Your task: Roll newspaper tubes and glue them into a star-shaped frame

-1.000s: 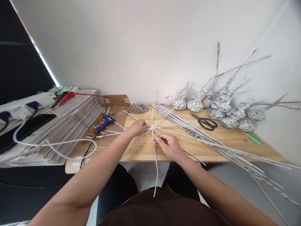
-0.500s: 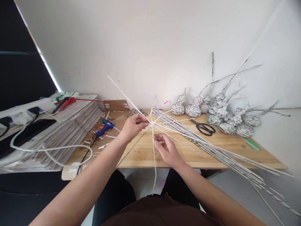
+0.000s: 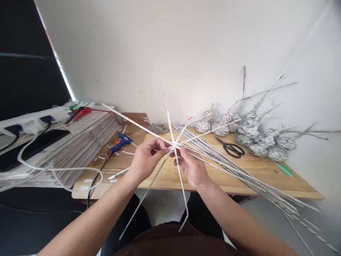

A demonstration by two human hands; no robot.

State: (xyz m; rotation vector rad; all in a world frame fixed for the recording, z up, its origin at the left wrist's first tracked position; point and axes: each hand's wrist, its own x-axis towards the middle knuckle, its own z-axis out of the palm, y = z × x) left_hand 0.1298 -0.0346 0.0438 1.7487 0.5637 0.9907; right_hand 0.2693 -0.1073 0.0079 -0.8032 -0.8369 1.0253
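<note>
Several white paper sticks (image 3: 173, 144) cross at one centre and spread out like a star above the table. My left hand (image 3: 147, 156) pinches the star just left of its centre, where a long stick runs up and to the left. My right hand (image 3: 194, 166) closes its thumb and fingers on the star just right of the centre. One spoke, bent near its tip, hangs down between my hands toward my lap, and another slants down to the left. Part of the grip of each hand is hidden behind the sticks.
A bundle of paper sticks (image 3: 234, 170) crosses the wooden table (image 3: 157, 179). Black scissors (image 3: 231, 149) and woven paper gourds (image 3: 258, 145) are at right. At left are a blue glue gun (image 3: 121, 143), stacked paper (image 3: 87, 149) and a power strip (image 3: 32, 119).
My right hand has moved up from a lower spoke to the star's centre. The star has turned and tilted, and the long left stick points lower. My left hand has shifted slightly down.
</note>
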